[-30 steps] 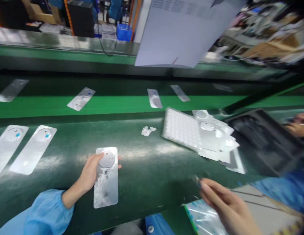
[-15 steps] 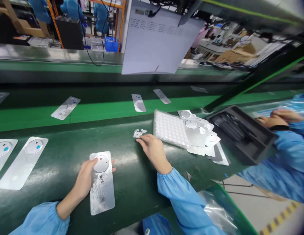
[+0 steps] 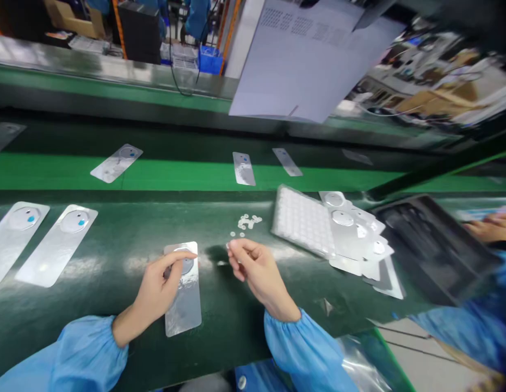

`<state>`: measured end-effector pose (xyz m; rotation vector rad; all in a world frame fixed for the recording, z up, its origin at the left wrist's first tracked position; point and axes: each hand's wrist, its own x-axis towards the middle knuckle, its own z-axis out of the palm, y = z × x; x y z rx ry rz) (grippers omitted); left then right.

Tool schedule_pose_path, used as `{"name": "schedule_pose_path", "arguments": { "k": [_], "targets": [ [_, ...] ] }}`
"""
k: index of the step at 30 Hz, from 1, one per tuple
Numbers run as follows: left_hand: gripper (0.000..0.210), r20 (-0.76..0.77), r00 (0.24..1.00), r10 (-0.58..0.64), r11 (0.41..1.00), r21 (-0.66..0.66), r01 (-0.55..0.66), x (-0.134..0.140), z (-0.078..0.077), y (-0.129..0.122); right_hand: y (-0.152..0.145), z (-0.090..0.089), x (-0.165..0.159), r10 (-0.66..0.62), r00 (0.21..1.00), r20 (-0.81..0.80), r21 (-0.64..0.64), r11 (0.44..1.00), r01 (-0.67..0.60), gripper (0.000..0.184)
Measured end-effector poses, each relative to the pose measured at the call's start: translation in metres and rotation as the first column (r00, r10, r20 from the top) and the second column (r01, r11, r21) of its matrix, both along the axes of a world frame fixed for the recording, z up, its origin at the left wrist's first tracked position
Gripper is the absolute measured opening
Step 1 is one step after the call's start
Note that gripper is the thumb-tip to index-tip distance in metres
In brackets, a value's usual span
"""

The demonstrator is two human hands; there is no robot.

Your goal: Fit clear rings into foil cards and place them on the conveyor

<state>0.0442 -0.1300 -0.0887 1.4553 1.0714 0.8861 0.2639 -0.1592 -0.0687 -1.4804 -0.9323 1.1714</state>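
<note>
Here, in the head view, I am looking down at a dark green bench (image 3: 126,228), where a silvery panel (image 3: 183,310) is lying flat before me, a little left of the middle. Its long axis is running almost straight away from my body, and its round plate (image 3: 189,265) is sitting at the far end, partly hidden by my fingers.

My left hand (image 3: 155,286) is the nearer one, lying over the panel's left side. Its index finger is stretching across the far end, with the thumb standing a little apart below. I cannot tell whether these fingers are gripping the panel or only resting on it.

My right hand (image 3: 263,275) is hovering to the panel's right, apart from it. Thumb and forefinger are nearly meeting, and a small pale piece (image 3: 227,246) seems to be showing at their tips. From there, the plate is lying to the left and slightly nearer me.

Just beyond, white discs (image 3: 248,222) are lying in a loose cluster. Farther right, a white block (image 3: 304,220) is sitting beside a pile of silvery sheets (image 3: 353,239).
</note>
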Motion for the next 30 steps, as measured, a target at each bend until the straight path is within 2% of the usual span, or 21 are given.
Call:
{"name": "schedule_pose_path", "arguments": {
  "k": [1, 3, 7, 10, 13, 18, 23, 30],
  "targets": [
    [0.022, -0.040, 0.999, 0.003, 0.998, 0.063, -0.001, 0.000, 0.000, 0.000, -0.003, 0.002, -0.013, 0.020, 0.994, -0.111, -0.027, 0.999, -0.023, 0.049],
    [0.019, -0.065, 0.998, 0.021, 0.990, 0.137, -0.012, 0.001, 0.000, 0.001, -0.007, 0.003, -0.033, 0.041, 0.978, -0.204, -0.047, 0.998, -0.052, 0.047],
    [0.025, 0.014, 1.000, -0.003, 0.987, 0.162, 0.001, 0.003, 0.000, 0.000, -0.010, 0.001, -0.050, 0.102, 0.969, -0.225, -0.056, 0.992, -0.117, 0.046],
    [0.015, 0.026, 0.999, -0.028, 0.990, 0.141, 0.025, 0.002, -0.001, -0.001, -0.010, 0.001, -0.049, 0.136, 0.973, -0.187, -0.073, 0.986, -0.152, 0.048],
    [0.014, 0.025, 0.999, -0.039, 0.991, 0.131, 0.035, 0.001, -0.002, 0.000, -0.010, 0.005, -0.044, 0.177, 0.979, -0.102, -0.076, 0.980, -0.186, 0.048],
    [0.014, 0.057, 0.997, -0.058, 0.995, 0.088, 0.053, 0.002, 0.001, 0.000, -0.010, 0.011, -0.039, 0.231, 0.971, 0.063, -0.015, 0.973, -0.230, 0.041],
    [0.017, 0.074, 0.994, -0.086, 0.995, 0.060, 0.082, 0.003, 0.006, -0.001, -0.012, 0.013, -0.040, 0.258, 0.959, 0.116, 0.019, 0.965, -0.261, 0.043],
    [0.019, 0.025, 0.993, -0.112, 0.989, 0.100, 0.109, 0.001, 0.007, 0.000, -0.015, 0.009, -0.042, 0.235, 0.965, 0.117, 0.022, 0.971, -0.239, 0.040]
  ]
}}
